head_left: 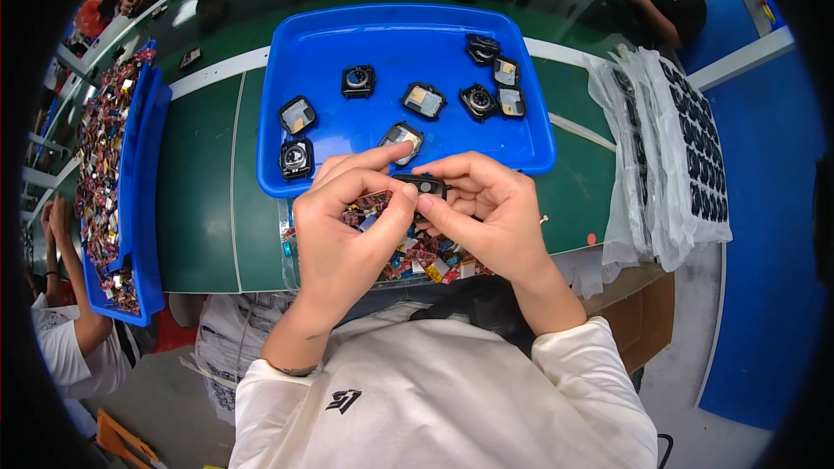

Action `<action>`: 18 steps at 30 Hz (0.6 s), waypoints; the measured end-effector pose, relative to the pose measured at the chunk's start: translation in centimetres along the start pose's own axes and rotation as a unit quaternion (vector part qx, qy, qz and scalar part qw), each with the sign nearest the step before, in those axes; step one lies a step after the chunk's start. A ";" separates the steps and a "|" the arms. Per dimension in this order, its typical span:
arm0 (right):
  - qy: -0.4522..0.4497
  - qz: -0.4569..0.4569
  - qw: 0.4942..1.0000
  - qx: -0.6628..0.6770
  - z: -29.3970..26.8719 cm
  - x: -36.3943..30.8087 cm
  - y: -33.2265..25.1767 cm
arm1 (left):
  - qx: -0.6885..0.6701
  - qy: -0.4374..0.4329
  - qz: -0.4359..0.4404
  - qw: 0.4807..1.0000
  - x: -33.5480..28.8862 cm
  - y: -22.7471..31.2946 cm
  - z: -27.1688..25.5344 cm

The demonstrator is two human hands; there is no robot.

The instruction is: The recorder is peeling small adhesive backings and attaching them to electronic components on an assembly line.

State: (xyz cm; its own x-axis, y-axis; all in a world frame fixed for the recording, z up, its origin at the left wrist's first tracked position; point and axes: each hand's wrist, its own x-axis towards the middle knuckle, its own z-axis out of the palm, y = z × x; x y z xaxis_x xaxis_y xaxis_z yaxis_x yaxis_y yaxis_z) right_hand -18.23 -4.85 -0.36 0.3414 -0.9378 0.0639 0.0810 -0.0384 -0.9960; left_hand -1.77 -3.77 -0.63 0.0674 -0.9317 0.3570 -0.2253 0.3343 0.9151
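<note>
Between my two hands is a small black watch case point(423, 185), held over the near rim of a blue tray point(326, 35). My left hand point(352, 217) pinches its left end with the thumb, while one finger stretches out above it. The thumb of my right hand point(486, 208) presses on the case near a round grey spot on its side; the other fingers curl behind it. Several more black watch cases lie apart in the tray, among them an open-faced one point(402, 141) just beyond my left fingertip. Some show a round dark back, such as the case point(357, 82) farther off.
Below my hands lies a heap of small red, white and yellow parts point(426, 256). A long blue bin point(156, 148) full of similar parts stands left. Stacked white trays of black pieces point(695, 148) sit at right. Other people work at the left and far side.
</note>
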 end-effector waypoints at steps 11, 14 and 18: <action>0.056 -0.109 0.984 -0.132 0.4 -0.2 0.5 | 0.062 0.014 0.050 0.997 -0.3 -0.3 0.5; 0.093 -0.080 0.988 -0.092 0.6 -0.2 0.3 | 0.104 0.032 0.095 0.990 -0.6 0.1 0.6; 0.133 -0.075 0.988 0.026 0.2 0.2 0.4 | 0.153 0.038 0.146 0.977 -0.6 0.7 -0.2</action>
State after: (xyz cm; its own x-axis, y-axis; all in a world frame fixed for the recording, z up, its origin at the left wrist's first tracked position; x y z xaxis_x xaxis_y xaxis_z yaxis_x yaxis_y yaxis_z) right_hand -17.93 -5.02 -0.68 0.0649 -0.9807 0.1845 0.1632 -0.1720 -0.9715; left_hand -1.78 -2.99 -0.17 0.0267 -0.7857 0.6180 -0.5252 0.5150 0.6775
